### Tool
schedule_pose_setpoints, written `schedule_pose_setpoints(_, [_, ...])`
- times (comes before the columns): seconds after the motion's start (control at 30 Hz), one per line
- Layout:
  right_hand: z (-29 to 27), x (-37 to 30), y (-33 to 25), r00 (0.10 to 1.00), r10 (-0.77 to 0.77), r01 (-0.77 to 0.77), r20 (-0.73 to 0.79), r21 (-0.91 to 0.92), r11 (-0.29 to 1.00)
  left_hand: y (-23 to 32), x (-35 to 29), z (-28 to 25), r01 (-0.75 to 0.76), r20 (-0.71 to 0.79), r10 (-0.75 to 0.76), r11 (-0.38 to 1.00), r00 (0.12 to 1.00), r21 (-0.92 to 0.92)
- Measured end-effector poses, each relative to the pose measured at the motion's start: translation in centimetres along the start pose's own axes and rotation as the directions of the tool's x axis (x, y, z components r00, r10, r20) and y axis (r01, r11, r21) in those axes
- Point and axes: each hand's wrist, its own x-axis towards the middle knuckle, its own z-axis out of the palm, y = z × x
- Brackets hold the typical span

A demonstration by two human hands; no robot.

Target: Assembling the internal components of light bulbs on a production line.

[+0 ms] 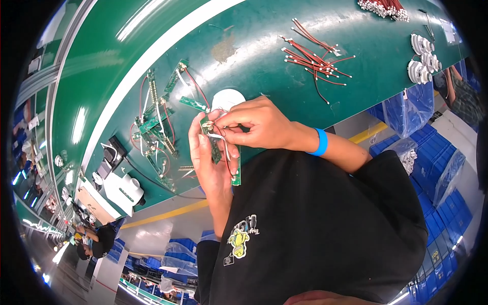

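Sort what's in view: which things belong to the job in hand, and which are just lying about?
Likely job:
Green circuit boards in the left hand
Wired boards piled on the left
Loose red wires

Seemingly lying about:
White round parts
Blue bins
Clear plastic bag

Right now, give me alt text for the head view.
A left hand holds a green circuit board while the right hand pinches near its upper end. On the green table lie other wired boards and red wires.

electronics assembly workshop, as i view it remotely: circuit boards (pixel 149 125) and red wires (pixel 316 65) lie on the green workbench (pixel 366 66); blue crates (pixel 452 223) are stacked beside the workbench; a co-worker (pixel 105 238) appears beyond the workbench's left end.
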Motion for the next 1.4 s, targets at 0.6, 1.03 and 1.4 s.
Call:
schedule_pose_setpoints(0.6, [0.4,-0.4,-0.6,0.981,0.128,-0.117,-0.147,0.081,0.990,-0.6,0.4,0.2,-0.020,0.082,0.024,0.999,0.996,-0.045])
schedule_pose_setpoints(1.03, [-0.3,0.3,0.6,0.989,-0.072,0.063,-0.127,-0.069,0.996,-0.1,0.4,0.2,-0.002,0.056,-0.004,0.996,0.998,0.092])
schedule_pose_setpoints(1.4, [-1.5,1.0,1.0,0.975,-0.219,0.213,-0.029,-0.132,0.968,-0.5,0.5,-0.8,0.021,0.081,-0.033,0.990,0.996,0.141])
